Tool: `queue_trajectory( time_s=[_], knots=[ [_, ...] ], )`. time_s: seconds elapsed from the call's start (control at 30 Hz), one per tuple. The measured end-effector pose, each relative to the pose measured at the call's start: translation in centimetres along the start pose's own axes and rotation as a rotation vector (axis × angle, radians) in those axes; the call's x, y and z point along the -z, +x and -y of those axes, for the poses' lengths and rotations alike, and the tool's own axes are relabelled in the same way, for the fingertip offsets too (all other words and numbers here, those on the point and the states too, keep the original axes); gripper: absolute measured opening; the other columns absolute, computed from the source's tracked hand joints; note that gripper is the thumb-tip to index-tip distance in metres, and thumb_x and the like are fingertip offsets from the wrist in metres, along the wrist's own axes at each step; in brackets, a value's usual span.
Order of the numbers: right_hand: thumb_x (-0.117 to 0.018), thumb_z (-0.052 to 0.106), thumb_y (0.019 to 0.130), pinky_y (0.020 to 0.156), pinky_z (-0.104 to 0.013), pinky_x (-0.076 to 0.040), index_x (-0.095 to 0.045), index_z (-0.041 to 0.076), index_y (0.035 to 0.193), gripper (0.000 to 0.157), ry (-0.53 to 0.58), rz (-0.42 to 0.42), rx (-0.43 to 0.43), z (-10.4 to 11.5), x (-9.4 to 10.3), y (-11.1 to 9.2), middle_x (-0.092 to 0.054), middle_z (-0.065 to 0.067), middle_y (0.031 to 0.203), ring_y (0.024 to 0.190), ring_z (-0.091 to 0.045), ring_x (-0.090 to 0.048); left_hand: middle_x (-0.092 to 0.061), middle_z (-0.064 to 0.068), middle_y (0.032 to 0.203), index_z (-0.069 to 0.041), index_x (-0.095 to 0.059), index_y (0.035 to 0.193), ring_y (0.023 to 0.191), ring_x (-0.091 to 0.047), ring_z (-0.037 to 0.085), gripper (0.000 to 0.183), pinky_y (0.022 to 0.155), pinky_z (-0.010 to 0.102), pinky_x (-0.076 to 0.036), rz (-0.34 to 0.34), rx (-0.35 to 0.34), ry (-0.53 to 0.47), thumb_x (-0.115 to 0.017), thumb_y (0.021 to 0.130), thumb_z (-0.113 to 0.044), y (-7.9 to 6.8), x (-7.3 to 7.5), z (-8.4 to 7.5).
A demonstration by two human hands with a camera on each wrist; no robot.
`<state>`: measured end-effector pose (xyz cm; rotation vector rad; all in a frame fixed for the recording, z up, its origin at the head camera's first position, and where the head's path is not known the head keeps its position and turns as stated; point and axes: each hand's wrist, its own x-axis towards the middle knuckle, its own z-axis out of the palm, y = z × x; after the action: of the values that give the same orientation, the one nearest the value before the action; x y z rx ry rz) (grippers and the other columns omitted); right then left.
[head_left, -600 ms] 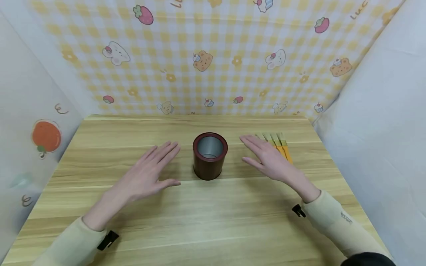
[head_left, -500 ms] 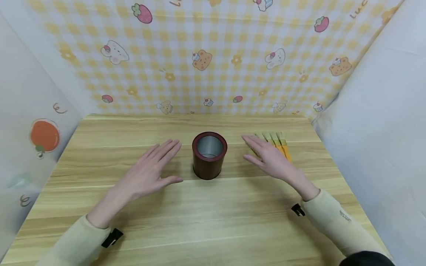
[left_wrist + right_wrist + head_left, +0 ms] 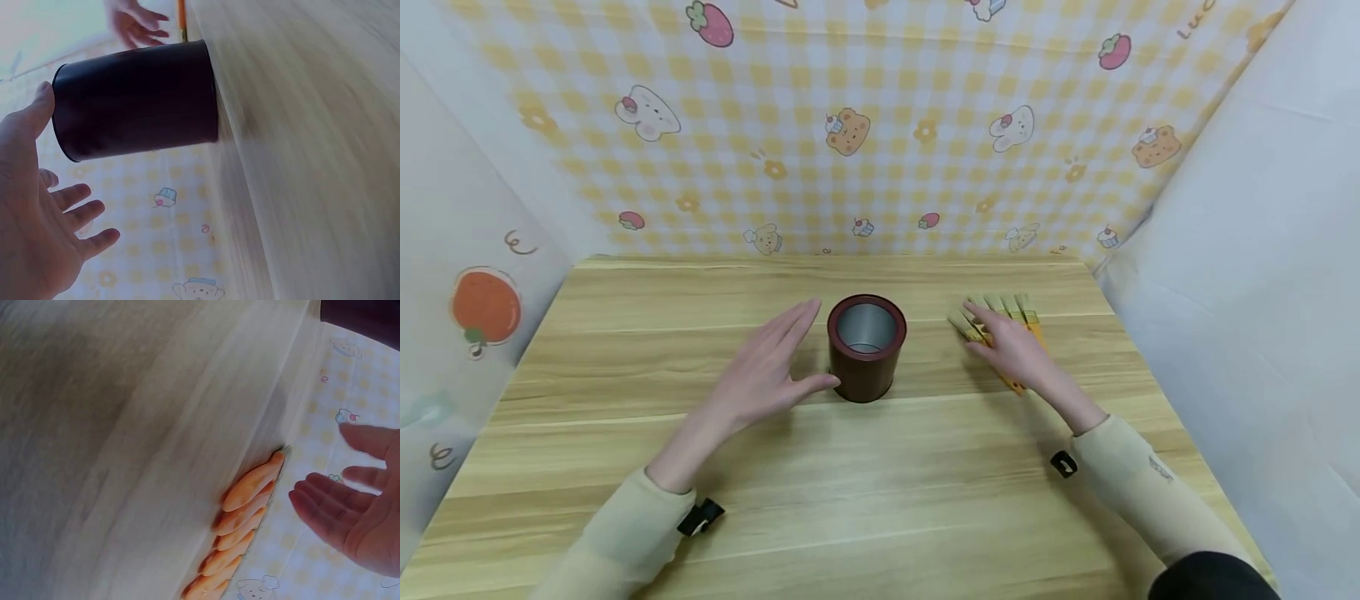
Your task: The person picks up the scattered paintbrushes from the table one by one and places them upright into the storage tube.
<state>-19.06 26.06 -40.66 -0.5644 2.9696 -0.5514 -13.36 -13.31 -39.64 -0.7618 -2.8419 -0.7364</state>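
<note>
A dark brown, open-topped cylindrical can with a reddish rim and grey metal inside stands upright mid-table. My left hand is close on its left side, fingers extended and thumb spread apart. In the left wrist view the thumb tip lies at the rim of the can; whether it touches is unclear. Over on the right, several flat paintbrushes with orange handles and pale bristles lie side by side. Above them hovers my right hand, fingers loosely extended, hiding some of the brushes. The right wrist view shows it apart from their handles.
The wood-grain table carries the can and brushes. A yellow checked cloth with cartoon prints hangs behind it. White cloth walls flank both sides.
My left hand has moved right, up to the can. My right hand has shifted slightly right and lower over the brushes, uncovering more bristles. The head view has turned a little.
</note>
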Motion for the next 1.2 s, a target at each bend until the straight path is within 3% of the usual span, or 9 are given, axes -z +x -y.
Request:
queue_trajectory(
  time_s=[0.03,0.3,0.5,0.73,0.97,1.2],
  knots=[
    [-0.072,0.017,0.097,0.093,-0.057,-0.058,-0.037,0.007,0.159,0.072,0.001,0.008,-0.020,-0.1,0.0,0.1,-0.064,-0.024,0.139,0.117,-0.042,-0.067,-0.027,0.009,0.171,-0.024,-0.009,0.167,0.156,-0.031,0.034,0.107,0.126,0.059,-0.030,-0.001,0.009,-0.016,-0.069,0.089,-0.066,0.2,-0.2,-0.1],
    [-0.071,0.007,0.096,0.091,-0.052,-0.061,-0.046,-0.001,0.151,0.060,0.059,0.068,-0.127,-0.4,-0.4,0.3,-0.069,-0.024,0.126,0.110,-0.039,-0.071,-0.021,0.000,0.173,-0.035,0.000,0.166,0.158,-0.028,0.032,0.114,0.125,0.060,-0.032,0.015,0.100,-0.182,-0.073,0.084,-0.067,1.7,-0.9,-1.2],
    [-0.072,-0.002,0.091,0.085,-0.050,-0.062,-0.055,-0.003,0.144,0.055,0.022,0.033,-0.116,-0.4,-1.0,0.5,-0.069,-0.025,0.121,0.103,-0.038,-0.070,-0.022,-0.003,0.173,-0.029,0.000,0.166,0.159,-0.025,0.028,0.120,0.126,0.059,-0.031,-0.001,0.107,-0.293,-0.078,0.082,-0.063,2.5,-1.8,-1.6],
    [-0.075,-0.003,0.088,0.075,-0.044,-0.059,-0.063,-0.003,0.135,0.049,-0.056,-0.002,-0.080,-0.5,-1.6,0.7,-0.070,-0.022,0.111,0.092,-0.030,-0.067,-0.020,0.001,0.173,-0.027,-0.005,0.167,0.159,-0.025,0.028,0.122,0.125,0.059,-0.032,-0.001,0.136,-0.364,-0.084,0.079,-0.057,2.9,-2.5,-1.8],
    [-0.069,-0.009,0.087,0.062,-0.032,-0.040,-0.059,-0.007,0.138,0.052,-0.016,0.071,-0.098,-0.1,-1.5,1.0,-0.065,-0.013,0.089,0.075,-0.022,-0.052,-0.032,0.008,0.168,-0.020,-0.018,0.166,0.151,-0.039,0.031,0.116,0.121,0.058,-0.039,-0.023,0.148,-0.431,-0.088,0.078,-0.049,3.1,-3.0,-1.7],
    [-0.069,-0.007,0.085,0.074,-0.039,-0.055,-0.057,-0.007,0.139,0.055,0.024,0.116,-0.139,0.3,-1.3,0.9,-0.069,-0.019,0.106,0.091,-0.028,-0.064,-0.040,0.010,0.161,-0.017,-0.025,0.163,0.142,-0.048,0.032,0.112,0.115,0.056,-0.046,-0.038,0.120,-0.470,-0.091,0.077,-0.043,3.0,-3.1,-1.7]
  ],
)
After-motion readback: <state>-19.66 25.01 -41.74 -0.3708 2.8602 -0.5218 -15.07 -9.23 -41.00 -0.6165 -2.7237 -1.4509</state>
